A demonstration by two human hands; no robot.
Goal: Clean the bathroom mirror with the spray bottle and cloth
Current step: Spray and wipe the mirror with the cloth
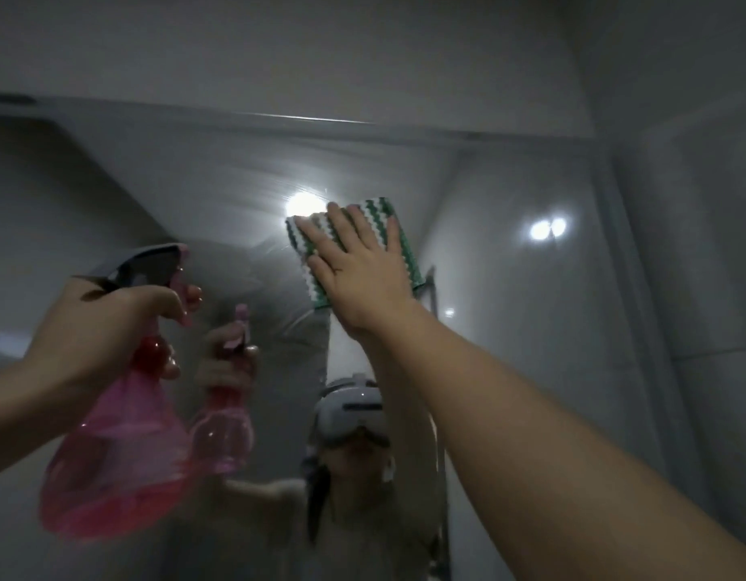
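Note:
The bathroom mirror (161,195) fills most of the head view, its top edge running across the upper part. My right hand (358,266) presses a green-and-white striped cloth (398,228) flat against the glass high up, fingers straight and spread. My left hand (107,329) grips the neck of a pink translucent spray bottle (115,463) at the left, a finger curled over the trigger, nozzle pointing toward the mirror. The bottle, both arms and a person wearing a white headset show as reflections in the glass.
A grey tiled wall (690,287) stands at the right of the mirror. Bright ceiling lights reflect in the glass beside the cloth (304,203) and further right (547,228). Streaky marks cross the mirror around the cloth.

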